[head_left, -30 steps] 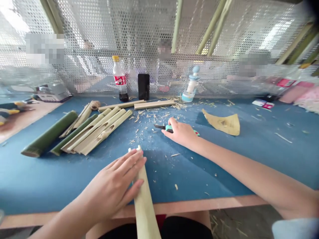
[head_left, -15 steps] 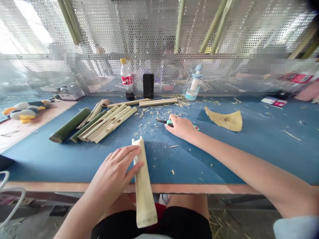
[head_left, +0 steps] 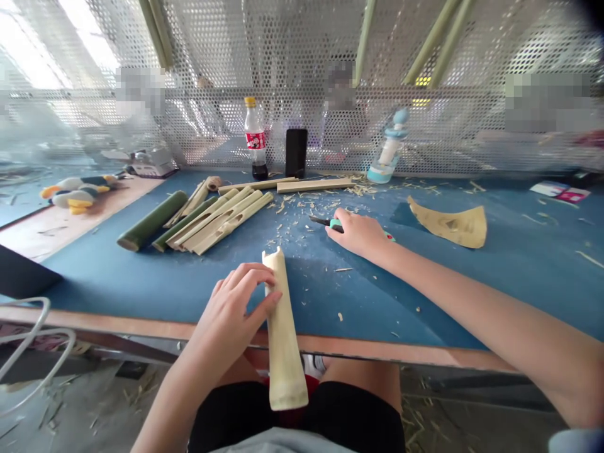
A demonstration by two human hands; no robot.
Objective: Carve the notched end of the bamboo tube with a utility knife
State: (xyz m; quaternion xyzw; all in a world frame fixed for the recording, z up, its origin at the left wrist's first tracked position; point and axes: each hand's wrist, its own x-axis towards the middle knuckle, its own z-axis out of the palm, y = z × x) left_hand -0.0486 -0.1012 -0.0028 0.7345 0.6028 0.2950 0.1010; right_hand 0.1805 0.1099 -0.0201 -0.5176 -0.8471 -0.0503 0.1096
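My left hand (head_left: 231,308) grips a long pale split bamboo piece (head_left: 283,333) near the table's front edge, fingers curled over its side. The piece's lower end hangs out over my lap. My right hand (head_left: 358,234) rests on the blue mat (head_left: 306,296), closed on a utility knife with a teal handle (head_left: 336,224) and a dark blade pointing left. A curved tan bamboo sheath (head_left: 450,225) lies to the right of that hand. Bamboo shavings are scattered around the knife.
Split bamboo lengths (head_left: 221,220) and green bamboo tubes (head_left: 151,220) lie at the left, with flat strips (head_left: 314,185) behind. A cola bottle (head_left: 255,138), a black phone (head_left: 296,153) and a blue-white bottle (head_left: 389,148) stand against a perforated metal screen (head_left: 283,63).
The bamboo piece has come back toward my body, its lower end now fully in view over my lap. The view has tilted down. My right hand stays on the knife.
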